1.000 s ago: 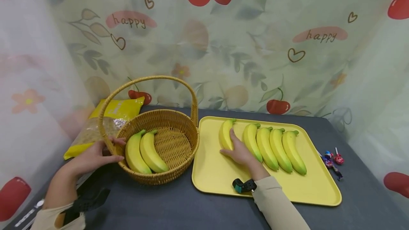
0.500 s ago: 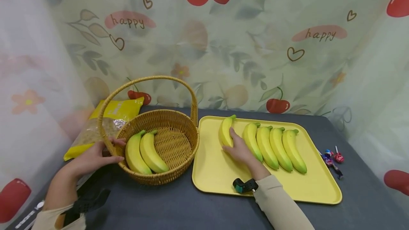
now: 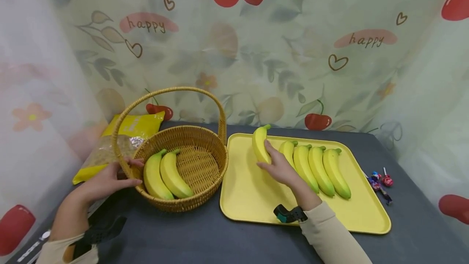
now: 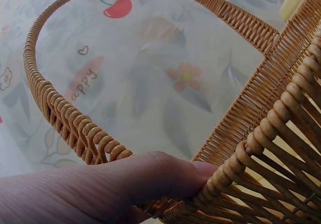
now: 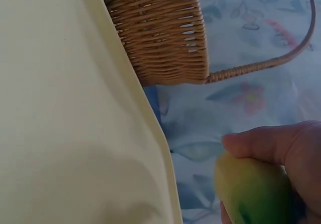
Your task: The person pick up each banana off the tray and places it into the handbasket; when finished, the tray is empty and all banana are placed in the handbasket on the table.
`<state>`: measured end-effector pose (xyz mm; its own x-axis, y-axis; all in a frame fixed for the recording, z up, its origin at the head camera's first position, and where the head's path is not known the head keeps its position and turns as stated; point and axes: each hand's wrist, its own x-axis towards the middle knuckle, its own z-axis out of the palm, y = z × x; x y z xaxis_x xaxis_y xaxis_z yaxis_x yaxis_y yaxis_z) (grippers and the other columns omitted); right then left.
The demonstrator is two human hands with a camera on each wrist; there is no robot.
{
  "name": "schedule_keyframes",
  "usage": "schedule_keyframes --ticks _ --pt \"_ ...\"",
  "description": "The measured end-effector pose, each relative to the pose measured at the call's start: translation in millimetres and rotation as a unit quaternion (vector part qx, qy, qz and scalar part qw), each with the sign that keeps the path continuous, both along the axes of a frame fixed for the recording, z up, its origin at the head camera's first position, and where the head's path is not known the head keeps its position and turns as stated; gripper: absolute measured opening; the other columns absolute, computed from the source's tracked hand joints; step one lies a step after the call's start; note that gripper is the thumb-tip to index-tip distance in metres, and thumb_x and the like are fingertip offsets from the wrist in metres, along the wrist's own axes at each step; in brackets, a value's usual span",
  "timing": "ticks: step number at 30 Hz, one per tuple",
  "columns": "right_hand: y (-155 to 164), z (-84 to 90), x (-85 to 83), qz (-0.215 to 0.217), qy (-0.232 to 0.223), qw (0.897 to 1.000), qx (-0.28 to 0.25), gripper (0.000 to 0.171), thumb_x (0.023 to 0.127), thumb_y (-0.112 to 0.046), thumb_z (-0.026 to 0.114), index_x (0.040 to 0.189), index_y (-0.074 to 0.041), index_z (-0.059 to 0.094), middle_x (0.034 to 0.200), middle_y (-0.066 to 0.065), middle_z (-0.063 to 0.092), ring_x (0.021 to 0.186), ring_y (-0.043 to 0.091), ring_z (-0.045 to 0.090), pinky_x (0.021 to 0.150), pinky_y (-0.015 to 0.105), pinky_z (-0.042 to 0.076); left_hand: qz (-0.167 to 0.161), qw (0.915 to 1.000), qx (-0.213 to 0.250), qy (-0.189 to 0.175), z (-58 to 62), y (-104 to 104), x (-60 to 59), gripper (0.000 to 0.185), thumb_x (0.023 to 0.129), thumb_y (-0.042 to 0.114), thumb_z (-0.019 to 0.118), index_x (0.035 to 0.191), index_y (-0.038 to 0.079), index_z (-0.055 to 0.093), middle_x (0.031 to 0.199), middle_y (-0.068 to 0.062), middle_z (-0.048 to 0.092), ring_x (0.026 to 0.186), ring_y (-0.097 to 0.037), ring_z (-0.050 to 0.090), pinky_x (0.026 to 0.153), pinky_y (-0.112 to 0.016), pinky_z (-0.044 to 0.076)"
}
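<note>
My right hand (image 3: 279,167) holds a banana (image 3: 260,144) over the left part of the yellow tray (image 3: 243,203), its stem end pointing away. The right wrist view shows the thumb against the near end of that banana (image 5: 253,186). Several bananas (image 3: 316,170) lie side by side on the tray, right of the hand. My left hand (image 3: 104,182) grips the left rim of the wicker basket (image 3: 205,196) by the foot of its arched handle. In the left wrist view the thumb (image 4: 170,176) presses on the rim. Two bananas (image 3: 166,174) lie in the basket's left half.
Behind the basket, a yellow bag (image 3: 141,123) with a see-through part leans at the back left. Wrapped lollipops (image 3: 382,180) lie right of the tray on the dark table (image 3: 183,235). A printed curtain (image 3: 234,60) encloses the back and sides.
The right hand has lifted the banana up from the tray and tilted it, with the forearm shifting slightly right. My left hand and the basket have stayed put.
</note>
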<state>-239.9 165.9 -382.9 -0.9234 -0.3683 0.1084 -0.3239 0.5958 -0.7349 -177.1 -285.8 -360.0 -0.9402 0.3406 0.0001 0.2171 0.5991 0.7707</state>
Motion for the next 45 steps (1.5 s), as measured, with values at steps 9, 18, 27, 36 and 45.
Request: schedule_keyframes --ticks 9,18,27,36,45 --pt "3 9.9 13.9 0.032 0.009 0.999 0.002 0.076 0.09 -0.012 0.059 0.147 0.003 0.011 0.154 0.021 0.012 0.139 0.034 0.02 0.102 0.049 0.035 0.0 1.0 -0.001 -0.001 0.1 0 0.3 0.047 0.089 0.02 0.063 0.127 -0.005 0.048 0.128 -0.025 0.052 0.105 0.0 0.052 0.079 -0.02 0.048" --pt "6 27.6 33.1 0.073 0.014 0.997 0.032 0.074 0.091 -0.018 0.059 0.148 0.0 0.014 0.155 0.017 0.013 0.141 0.032 0.018 0.106 0.049 0.031 -0.002 1.0 0.0 0.005 1.2 0 0.3 0.046 0.089 0.019 0.063 0.126 -0.005 0.049 0.127 -0.025 0.053 0.104 0.0 0.053 0.079 -0.02 0.048" --pt "4 47.6 58.7 0.131 0.023 0.99 0.055 0.075 0.091 -0.019 0.06 0.147 0.0 0.015 0.155 0.016 0.013 0.141 0.029 0.018 0.108 0.049 0.028 -0.004 1.0 0.003 0.002 1.5 -1 0.2 0.047 0.089 0.018 0.063 0.126 -0.005 0.048 0.128 -0.026 0.052 0.104 0.003 0.052 0.079 -0.019 0.048" --pt "-12 70.3 67.7 0.227 0.015 0.972 0.065 0.072 0.093 -0.024 0.058 0.148 -0.003 0.017 0.154 0.015 0.016 0.141 0.028 0.019 0.109 0.045 0.028 0.002 1.0 -0.002 -0.005 1.2 -2 1.0 0.048 0.089 0.02 0.063 0.127 -0.004 0.049 0.13 -0.025 0.052 0.111 -0.016 0.054 0.079 -0.019 0.048" --pt "-46 85.3 62.3 0.294 0.039 0.947 0.119 0.071 0.092 -0.017 0.058 0.147 0.003 0.017 0.154 0.019 0.017 0.14 0.03 0.021 0.108 0.046 0.03 -0.007 0.9998 0.017 -0.006 1.5 -1 1.7 0.046 0.089 0.019 0.063 0.126 -0.005 0.049 0.13 -0.027 0.051 0.104 0.004 0.052 0.08 -0.018 0.047"
